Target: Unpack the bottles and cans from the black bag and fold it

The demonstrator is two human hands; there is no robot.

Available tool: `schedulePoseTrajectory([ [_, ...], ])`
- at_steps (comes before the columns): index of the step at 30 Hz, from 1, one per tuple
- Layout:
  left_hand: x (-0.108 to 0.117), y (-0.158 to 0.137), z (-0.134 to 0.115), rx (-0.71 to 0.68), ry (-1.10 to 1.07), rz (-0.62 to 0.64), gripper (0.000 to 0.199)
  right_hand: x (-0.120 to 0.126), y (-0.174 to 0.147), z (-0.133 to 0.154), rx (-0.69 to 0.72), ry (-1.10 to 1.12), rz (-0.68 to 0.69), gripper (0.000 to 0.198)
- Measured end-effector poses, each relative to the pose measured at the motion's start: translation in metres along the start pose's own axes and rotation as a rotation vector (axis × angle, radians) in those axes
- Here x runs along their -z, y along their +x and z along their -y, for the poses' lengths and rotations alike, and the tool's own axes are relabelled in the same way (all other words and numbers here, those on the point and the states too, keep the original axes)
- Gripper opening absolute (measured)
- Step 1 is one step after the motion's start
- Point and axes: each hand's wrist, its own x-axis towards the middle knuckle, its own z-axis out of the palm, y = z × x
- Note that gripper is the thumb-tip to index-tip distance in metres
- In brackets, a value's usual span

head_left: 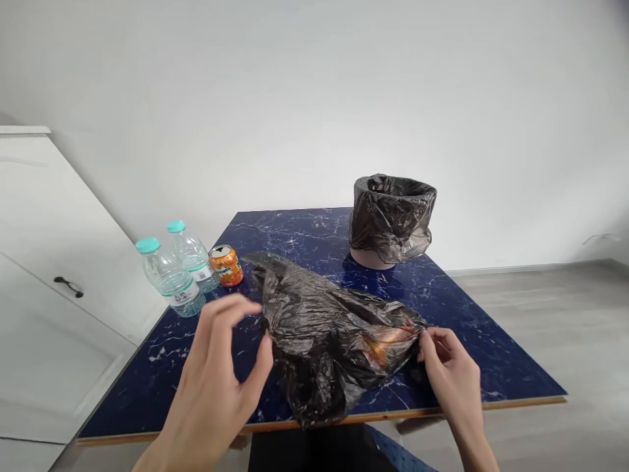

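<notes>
Black bag (319,314) lies lower centre, long axis slanting upper-left to lower-right (crumpled); right hand (452,370) pinches its right tip; left hand (213,370) loose, spread beside it.

Near bag (304,308) is tinted translucent black, orange showing through at right. Dark-blue bench (304,229) is veined in white marbling. Far bin (372,259), pale pinkish, is covered by black liner (393,219). At left, clear bottles (166,274) are topped with turquoise caps (148,245); can (226,267) is printed orange.
</notes>
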Motion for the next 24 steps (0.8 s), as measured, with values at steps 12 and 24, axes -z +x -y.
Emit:
schedulePoseTrajectory([
  [12, -0.037, -0.033, 0.008, -0.309, 0.191, 0.776, 0.055, -0.001, 0.0, -0.002, 0.009, 0.011, -0.016, 0.046],
  [24, -0.1, 0.005, -0.013, -0.182, -0.139, 0.817, 0.046, -0.002, 0.001, 0.0, 0.027, 0.032, -0.008, 0.05],
])
